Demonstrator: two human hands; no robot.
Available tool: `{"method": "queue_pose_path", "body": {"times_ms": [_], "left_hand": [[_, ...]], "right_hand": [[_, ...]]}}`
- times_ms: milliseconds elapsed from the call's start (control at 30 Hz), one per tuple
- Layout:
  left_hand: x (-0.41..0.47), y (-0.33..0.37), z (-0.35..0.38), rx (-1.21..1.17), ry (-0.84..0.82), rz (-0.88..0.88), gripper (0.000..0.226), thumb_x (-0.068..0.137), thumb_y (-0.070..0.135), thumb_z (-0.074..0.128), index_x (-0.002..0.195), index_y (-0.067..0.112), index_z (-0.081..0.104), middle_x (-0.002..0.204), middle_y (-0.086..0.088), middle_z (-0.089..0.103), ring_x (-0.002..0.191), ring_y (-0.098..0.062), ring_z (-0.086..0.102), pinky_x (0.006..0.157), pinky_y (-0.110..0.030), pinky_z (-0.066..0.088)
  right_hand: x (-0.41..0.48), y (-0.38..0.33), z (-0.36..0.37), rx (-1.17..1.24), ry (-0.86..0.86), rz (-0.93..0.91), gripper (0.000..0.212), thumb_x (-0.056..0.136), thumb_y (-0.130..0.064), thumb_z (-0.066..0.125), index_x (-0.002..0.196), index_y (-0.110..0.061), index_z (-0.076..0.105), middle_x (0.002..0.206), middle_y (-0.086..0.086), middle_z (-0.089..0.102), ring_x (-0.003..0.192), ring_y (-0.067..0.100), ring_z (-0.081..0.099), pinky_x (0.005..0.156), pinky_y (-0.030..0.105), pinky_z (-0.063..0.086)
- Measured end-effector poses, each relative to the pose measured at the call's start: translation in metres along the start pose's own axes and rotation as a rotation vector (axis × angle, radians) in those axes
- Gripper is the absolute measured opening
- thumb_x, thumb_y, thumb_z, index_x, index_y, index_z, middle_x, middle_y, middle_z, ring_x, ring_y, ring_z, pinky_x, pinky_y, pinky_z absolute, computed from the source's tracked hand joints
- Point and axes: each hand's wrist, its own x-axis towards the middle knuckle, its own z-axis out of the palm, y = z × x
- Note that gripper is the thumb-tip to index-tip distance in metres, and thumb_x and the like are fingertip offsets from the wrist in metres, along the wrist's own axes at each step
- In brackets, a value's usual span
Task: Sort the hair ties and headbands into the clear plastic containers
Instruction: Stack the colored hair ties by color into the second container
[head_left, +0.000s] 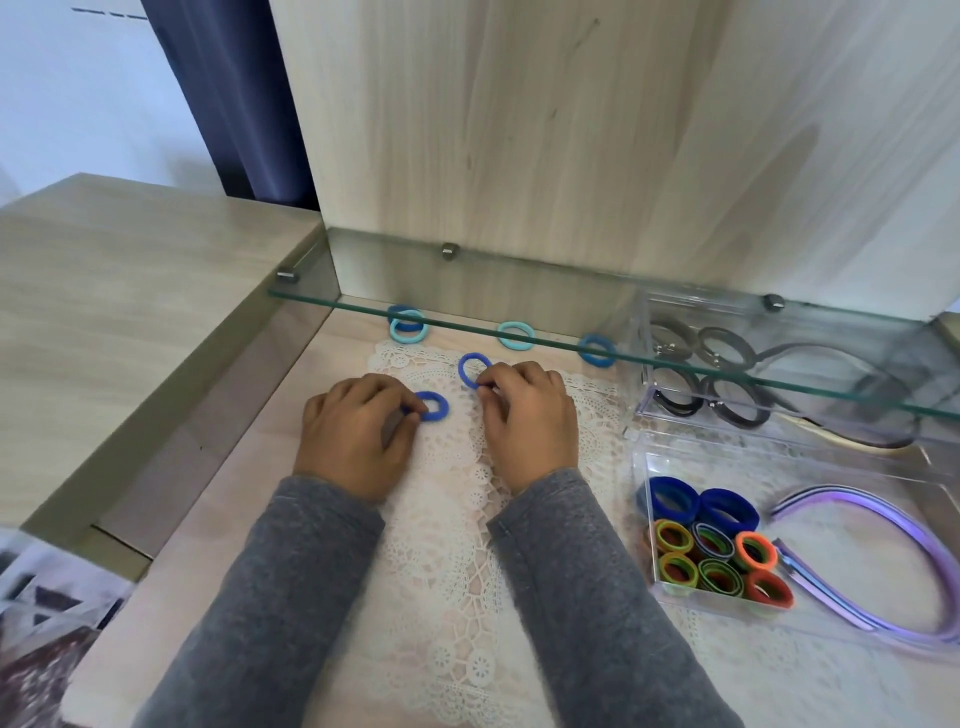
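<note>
Both hands are mid-grab over the lace mat (447, 519). The left hand (358, 431) has its fingers pinching a dark blue hair tie (442, 410) on the mat's far left part. The right hand (527, 415) pinches a second blue tie (463, 371) near the mat's far edge.

Main risk imo: the glass shelf (467, 283) overhangs that far edge, so a quick lift could bump knuckles or flick a stretchy tie loose. The leftover ties (516, 335) past the mat sit under it too, so that's an awkward reach.

On the bench right of the mat, the near container (857, 467) is already crowded with coloured ties (717, 561) and purple headbands (852, 512).

Your sleeves (291, 597): soft matt knit. Mat (452, 571) under you, openwork lace cloth. Hair ties (441, 410) fuzzy fabric, containers (831, 470) glossy clear plastic, shelf (519, 291) smooth glass, back panel (519, 130) matt wood grain.
</note>
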Motion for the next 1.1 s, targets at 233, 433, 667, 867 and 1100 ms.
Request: {"method": "queue_pose_path", "body": {"times_ms": [233,433,667,867,1100], "left_hand": [[0.010,-0.003,-0.004,-0.159,0.132,-0.112,0.019,0.090,0.018,0.048,0.101,0.028,0.061,0.106,0.008,0.063,0.096,-0.021,0.058,0.087,-0.042,0.044],[0.041,-0.018,0.006,-0.073,0.085,-0.224,0.022,0.093,0.027,0.051,0.114,0.028,0.059,0.119,0.001,0.061,0.108,-0.026,0.054,0.095,-0.044,0.043],[0.074,-0.024,0.015,0.023,0.041,-0.194,0.031,0.089,0.029,0.055,0.118,0.019,0.062,0.119,-0.010,0.061,0.107,-0.034,0.052,0.093,-0.043,0.043],[0.076,-0.023,0.015,0.013,0.048,-0.206,0.029,0.085,0.030,0.057,0.112,0.027,0.066,0.117,-0.005,0.061,0.106,-0.030,0.051,0.092,-0.039,0.042],[0.075,-0.027,0.014,-0.038,0.022,-0.199,0.015,0.086,0.031,0.060,0.098,0.026,0.068,0.111,0.000,0.064,0.103,-0.027,0.054,0.090,-0.038,0.044]], "right_hand": [[-0.003,-0.003,0.006,0.055,-0.065,-0.243,0.008,0.087,-0.021,0.062,0.093,-0.022,0.068,0.093,-0.007,0.063,0.090,0.018,0.049,0.074,0.034,0.040],[-0.003,-0.005,0.007,-0.050,-0.110,-0.323,0.012,0.088,-0.022,0.056,0.096,-0.020,0.065,0.096,-0.006,0.061,0.090,0.018,0.050,0.073,0.032,0.038],[-0.002,-0.006,0.005,-0.039,-0.171,-0.343,0.018,0.085,-0.020,0.051,0.098,-0.020,0.064,0.099,-0.006,0.060,0.093,0.017,0.050,0.075,0.031,0.037],[0.000,-0.006,0.002,-0.017,-0.077,-0.207,0.038,0.081,-0.027,0.032,0.104,-0.025,0.061,0.105,-0.008,0.059,0.099,0.014,0.049,0.082,0.032,0.036],[0.000,0.001,0.003,-0.167,-0.173,-0.003,0.036,0.089,-0.020,0.044,0.125,-0.018,0.050,0.124,0.000,0.047,0.117,0.020,0.039,0.099,0.036,0.027]]}}
